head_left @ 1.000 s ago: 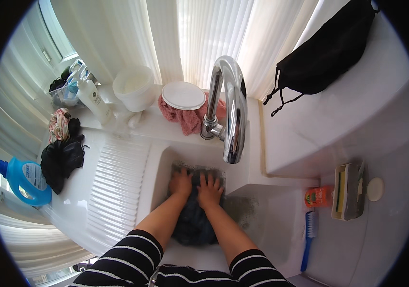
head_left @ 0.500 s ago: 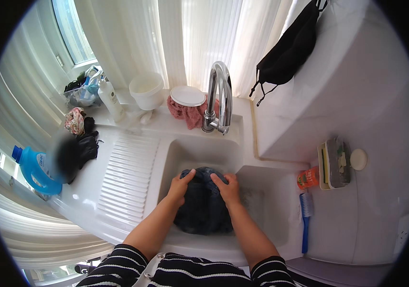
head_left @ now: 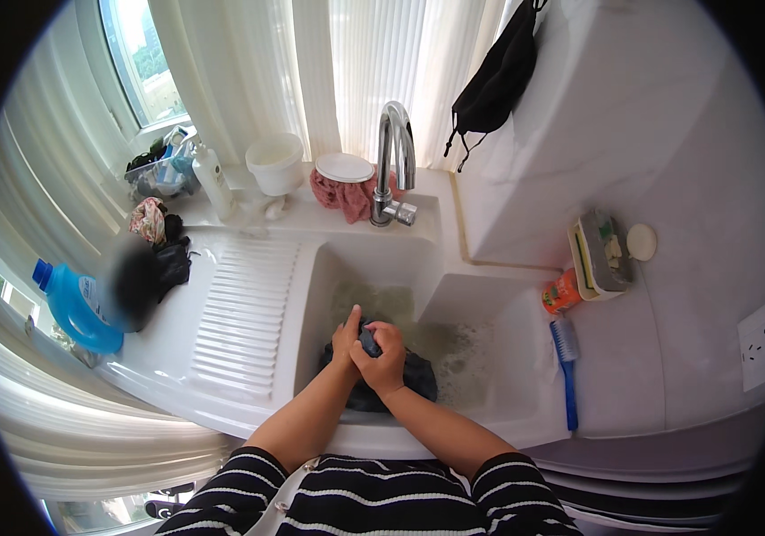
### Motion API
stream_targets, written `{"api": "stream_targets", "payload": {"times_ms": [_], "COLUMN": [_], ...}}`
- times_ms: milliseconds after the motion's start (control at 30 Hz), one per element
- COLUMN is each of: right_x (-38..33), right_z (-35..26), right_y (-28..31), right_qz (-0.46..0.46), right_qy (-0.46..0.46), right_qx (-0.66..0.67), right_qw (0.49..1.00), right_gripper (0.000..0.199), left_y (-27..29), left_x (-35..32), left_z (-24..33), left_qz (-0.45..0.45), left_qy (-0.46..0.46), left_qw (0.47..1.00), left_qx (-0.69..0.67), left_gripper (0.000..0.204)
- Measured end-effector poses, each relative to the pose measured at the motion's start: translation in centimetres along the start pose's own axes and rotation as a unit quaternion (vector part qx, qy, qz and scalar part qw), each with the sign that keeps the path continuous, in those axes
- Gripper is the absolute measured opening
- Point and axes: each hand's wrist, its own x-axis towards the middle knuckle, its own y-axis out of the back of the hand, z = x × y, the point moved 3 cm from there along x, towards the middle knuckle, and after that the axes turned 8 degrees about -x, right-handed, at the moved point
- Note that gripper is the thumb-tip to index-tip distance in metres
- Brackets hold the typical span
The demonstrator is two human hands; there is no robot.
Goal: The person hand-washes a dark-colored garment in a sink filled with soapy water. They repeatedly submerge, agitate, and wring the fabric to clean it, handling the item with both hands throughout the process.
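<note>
A dark blue-black garment (head_left: 414, 380) lies bunched and wet in the white sink basin (head_left: 315, 295), low against its near side. My left hand (head_left: 345, 339) and my right hand (head_left: 384, 357) are close together over it, both closed on a gathered fold of the cloth that shows between them. Shallow murky water with some suds (head_left: 454, 353) surrounds the garment. Part of the cloth is hidden beneath my hands and forearms.
Behind the basin stands a chrome faucet (head_left: 393, 161), beside a pink cloth (head_left: 340, 194) under a white lid (head_left: 344, 167). A ribbed washboard (head_left: 244, 313) and blue detergent jug (head_left: 79, 308) are left. Right are a blue brush (head_left: 565, 366), orange bottle (head_left: 560, 292) and soap caddy (head_left: 601, 255).
My hands have come together from opposite sides of the garment, now gripping one bunched fold. The garment has sunk lower and more water shows around it. The view has shifted slightly.
</note>
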Motion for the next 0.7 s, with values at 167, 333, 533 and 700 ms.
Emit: {"api": "stream_targets", "payload": {"times_ms": [167,333,533,700], "right_x": [1.4,0.3,2.1,0.1], "right_z": [9.7,2.1,7.6,0.3], "right_y": [2.7,2.8,2.5,1.5], "right_qz": [0.096,0.065,0.075,0.003], "right_qy": [-0.332,-0.116,-0.370,-0.064], "right_qx": [-0.053,-0.008,-0.003,0.088], "right_qw": [0.937,0.991,0.926,0.994], "right_gripper": [0.026,0.020,0.021,0.018], "left_y": [-5.7,-4.1,-5.8,-0.2], "left_x": [-5.8,-2.2,-5.2,1.5], "left_z": [2.8,2.0,1.6,-0.3], "left_qz": [-0.027,0.100,-0.018,0.051], "left_qy": [-0.057,-0.017,-0.008,-0.060], "left_qw": [0.991,0.995,0.999,0.996], "left_qx": [0.119,0.012,0.029,0.041], "left_gripper": [0.020,0.030,0.021,0.032]}}
